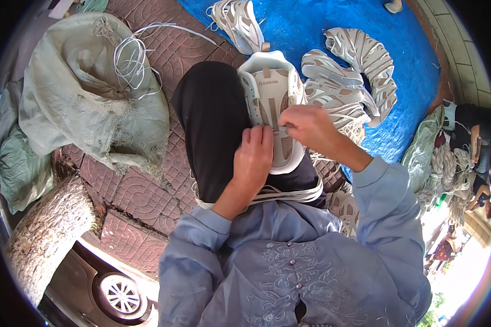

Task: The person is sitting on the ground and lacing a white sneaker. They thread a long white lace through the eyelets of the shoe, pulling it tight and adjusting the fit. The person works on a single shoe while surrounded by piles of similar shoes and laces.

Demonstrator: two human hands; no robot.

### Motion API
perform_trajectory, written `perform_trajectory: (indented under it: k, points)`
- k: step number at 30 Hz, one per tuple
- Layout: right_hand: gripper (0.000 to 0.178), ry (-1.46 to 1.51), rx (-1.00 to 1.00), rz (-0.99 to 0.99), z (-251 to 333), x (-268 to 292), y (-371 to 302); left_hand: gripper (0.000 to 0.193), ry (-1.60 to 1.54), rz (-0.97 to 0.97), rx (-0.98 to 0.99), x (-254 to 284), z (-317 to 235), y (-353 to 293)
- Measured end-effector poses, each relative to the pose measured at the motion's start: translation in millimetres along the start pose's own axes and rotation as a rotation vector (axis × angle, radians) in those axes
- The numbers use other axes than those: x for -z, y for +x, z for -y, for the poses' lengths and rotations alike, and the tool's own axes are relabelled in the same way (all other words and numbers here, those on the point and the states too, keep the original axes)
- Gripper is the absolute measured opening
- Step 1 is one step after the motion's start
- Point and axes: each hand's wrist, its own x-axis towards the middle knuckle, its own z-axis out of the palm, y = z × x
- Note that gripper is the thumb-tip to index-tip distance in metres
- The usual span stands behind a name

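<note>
A beige and white sneaker [267, 90] rests on my lap against my dark trouser leg, its heel pointing away from me. Its tongue shows between the two eyelet sides. My left hand [253, 158] is closed on the sneaker's left eyelet edge, fingers curled. Over the front of the tongue, my right hand [312, 126] pinches with thumb and forefinger; a short pale strip shows by the fingertips, too small to name. Several long white laces [286, 193] lie across my lap below the toe.
Rows of similar sneakers [373, 65] stand on a blue sheet [294, 22], with another pair [237, 24] beyond my knee. At left, a worn pale sack [54, 114] carries a tangle of white cord [130, 60]. A stone block [49, 234] and parked car [120, 294] sit lower left.
</note>
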Motion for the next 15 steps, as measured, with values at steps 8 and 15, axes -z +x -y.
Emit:
perform_trajectory:
  k: [8,15]
  points:
    - [0.013,0.265,-0.246,-0.014,-14,-14,-4,0.012,0.565,0.17,-0.451,3,5,24]
    - [0.019,0.523,-0.405,0.031,-14,-12,-10,0.011,0.351,0.485,-0.288,28,9,38]
